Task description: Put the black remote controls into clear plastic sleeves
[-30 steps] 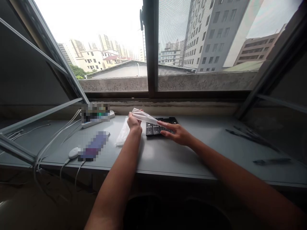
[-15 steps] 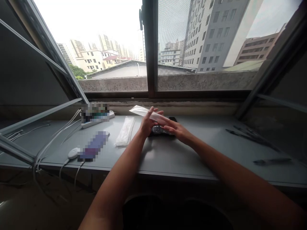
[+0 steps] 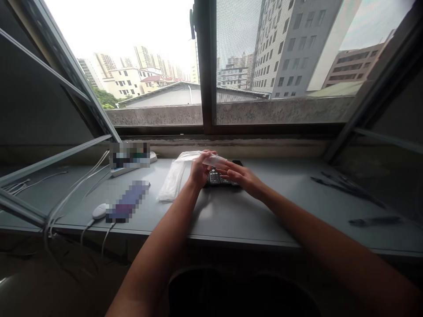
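A thin, translucent plastic bag stretches between my hands above the tabletop. My left hand is closed on it, and its far part sags left over a stack of similar clear plastic bags. My right hand has its fingers stretched out, with the fingertips at the bag's right end. Whether they are inside the bag or against it I cannot tell. Beneath both hands lie black remote controls with keypads, partly hidden by the fingers.
On the grey table, a blurred-out phone-like object and a white round charger lie left. Behind them is a white power strip with cables. Dark pen-like items lie right. A window frame rises behind.
The bag's left end has dropped and bent down over the stack of bags. My left hand has curled further around the bag. My right hand has barely moved.
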`<state>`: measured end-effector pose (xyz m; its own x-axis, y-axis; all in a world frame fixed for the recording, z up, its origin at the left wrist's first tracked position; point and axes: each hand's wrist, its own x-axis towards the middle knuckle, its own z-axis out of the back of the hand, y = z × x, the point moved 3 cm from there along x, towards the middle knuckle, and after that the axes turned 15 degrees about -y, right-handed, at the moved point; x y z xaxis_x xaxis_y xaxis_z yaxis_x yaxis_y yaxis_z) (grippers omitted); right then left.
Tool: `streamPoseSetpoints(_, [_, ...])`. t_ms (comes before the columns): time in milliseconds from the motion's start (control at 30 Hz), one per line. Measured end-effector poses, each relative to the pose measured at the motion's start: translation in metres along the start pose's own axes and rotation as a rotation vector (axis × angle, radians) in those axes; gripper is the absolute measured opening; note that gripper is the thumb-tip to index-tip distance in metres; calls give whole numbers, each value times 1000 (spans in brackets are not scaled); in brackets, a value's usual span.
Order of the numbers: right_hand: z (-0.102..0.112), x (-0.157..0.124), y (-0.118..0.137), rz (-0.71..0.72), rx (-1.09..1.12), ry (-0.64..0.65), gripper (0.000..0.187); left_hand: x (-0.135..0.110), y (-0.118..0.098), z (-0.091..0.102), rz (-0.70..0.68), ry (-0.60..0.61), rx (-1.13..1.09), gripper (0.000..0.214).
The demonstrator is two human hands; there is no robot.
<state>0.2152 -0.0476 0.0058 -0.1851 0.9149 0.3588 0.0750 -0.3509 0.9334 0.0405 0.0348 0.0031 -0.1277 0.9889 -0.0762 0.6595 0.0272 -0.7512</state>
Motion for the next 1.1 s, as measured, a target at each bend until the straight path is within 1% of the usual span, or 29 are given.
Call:
streamPoseSetpoints(67, [1, 1, 1, 18, -8, -52, 65, 2, 0, 1, 7, -25, -32, 15])
streamPoseSetpoints(100, [4, 2, 1, 38, -26, -101, 61, 3, 0, 2, 12, -45, -47, 15])
streamPoseSetpoints(167, [14, 5, 1, 100, -114, -248, 55, 6, -1, 5, 26, -86, -70, 16])
streamPoseSetpoints(200, [22, 7, -1, 137, -203, -337, 51, 7, -2, 7, 32, -102, -81, 17])
streamPoseSetpoints(267, [39, 11, -9, 213, -488, -514, 40, 8, -4, 9, 41, -127, -103, 17])
streamPoseSetpoints(300, [47, 13, -15, 250, -650, -546, 38, 7, -5, 9, 43, -137, -115, 16])
streamPoseSetpoints(333, [53, 15, -23, 273, -790, -530, 39, 7, -6, 9, 45, -146, -125, 16])
streamPoseSetpoints(400, [64, 19, -41, 231, -975, -507, 48, 5, -8, 9, 49, -161, -136, 17])
streamPoseSetpoints(467, [71, 22, -57, 142, -1072, -460, 55, 3, -8, 8, 56, -170, -136, 19])
streamPoseSetpoints(533, [75, 25, -68, 88, -1124, -427, 58, 2, -9, 7, 59, -172, -128, 20])
streamPoseSetpoints(633, [81, 29, -74, 41, -1148, -424, 60, 2, -8, 6, 58, -162, -115, 17])
streamPoseSetpoints(733, [88, 33, -76, 14, -1155, -426, 57, 3, -8, 6, 52, -155, -110, 12])
streamPoseSetpoints(867, [96, 35, -75, 2, -1149, -441, 55, 4, -6, 8, 35, -152, -92, 18])
streamPoseSetpoints(967, [98, 34, -74, -10, -1129, -448, 52, 6, -4, 8, 34, -148, -74, 22])
streamPoseSetpoints(1100, [96, 32, -71, -22, -1050, -458, 48, 7, -2, 9, 26, -138, -51, 17])
